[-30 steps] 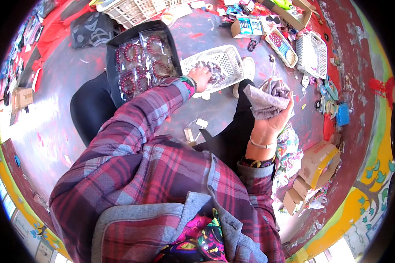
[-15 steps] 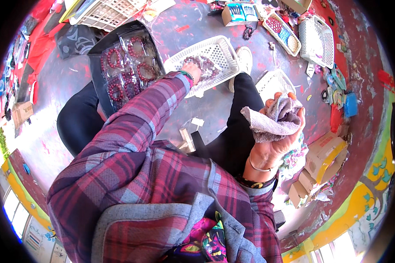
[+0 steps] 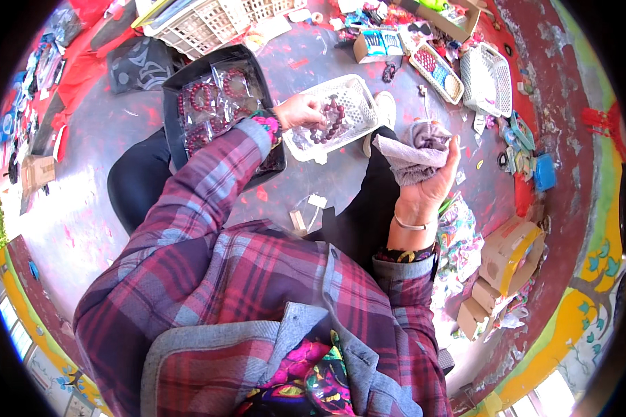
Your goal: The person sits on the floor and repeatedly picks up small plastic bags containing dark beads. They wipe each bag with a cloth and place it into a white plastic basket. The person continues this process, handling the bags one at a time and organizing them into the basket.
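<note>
Already, several bagged bracelets (image 3: 203,97) lie in the black tray (image 3: 172,128); the left hand (image 3: 299,111) pinches a beaded bracelet (image 3: 336,124) at the white basket (image 3: 360,104); the right hand (image 3: 423,198) clutches a cloth (image 3: 412,158). Whether others remain there is unclear.

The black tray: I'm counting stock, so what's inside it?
Inside the black tray are dark red beaded bracelets, at least some in clear wrappers. The left sleeve crosses over its near part, so whatever lies directly beneath cannot be seen.

No words, numbers or signs can be read on anything here.
</note>
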Demonstrator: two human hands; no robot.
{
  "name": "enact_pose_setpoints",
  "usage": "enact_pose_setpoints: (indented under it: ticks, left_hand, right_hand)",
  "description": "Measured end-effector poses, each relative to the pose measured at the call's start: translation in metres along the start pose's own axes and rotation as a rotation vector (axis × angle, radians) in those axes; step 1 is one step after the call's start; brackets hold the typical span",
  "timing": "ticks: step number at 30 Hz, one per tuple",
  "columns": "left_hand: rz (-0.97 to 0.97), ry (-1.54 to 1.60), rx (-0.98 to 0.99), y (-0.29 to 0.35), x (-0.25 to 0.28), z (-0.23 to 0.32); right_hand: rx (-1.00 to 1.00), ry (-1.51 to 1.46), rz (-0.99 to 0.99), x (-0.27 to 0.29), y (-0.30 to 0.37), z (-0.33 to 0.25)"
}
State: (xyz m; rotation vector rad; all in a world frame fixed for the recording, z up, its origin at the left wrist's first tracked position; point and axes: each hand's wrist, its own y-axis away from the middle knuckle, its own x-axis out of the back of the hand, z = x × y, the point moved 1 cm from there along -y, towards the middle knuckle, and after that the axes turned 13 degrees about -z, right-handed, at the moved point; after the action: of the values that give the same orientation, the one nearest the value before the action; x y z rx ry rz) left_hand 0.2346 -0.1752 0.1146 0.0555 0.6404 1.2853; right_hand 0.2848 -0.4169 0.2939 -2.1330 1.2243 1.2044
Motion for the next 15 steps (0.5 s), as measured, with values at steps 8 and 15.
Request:
enact_pose_setpoints:
  ticks: [8,15]
  left_hand:
    - [0.001,0.284,-0.321,0.146,-0.038,0.082]
    - [-0.052,-0.024,-0.297,0.218,-0.070,0.081]
  right_hand:
    - [-0.342,0.682,-0.098,-0.020,0.002,0.045]
    - [-0.628,0.616,-0.371,-0.060,0.025,0.085]
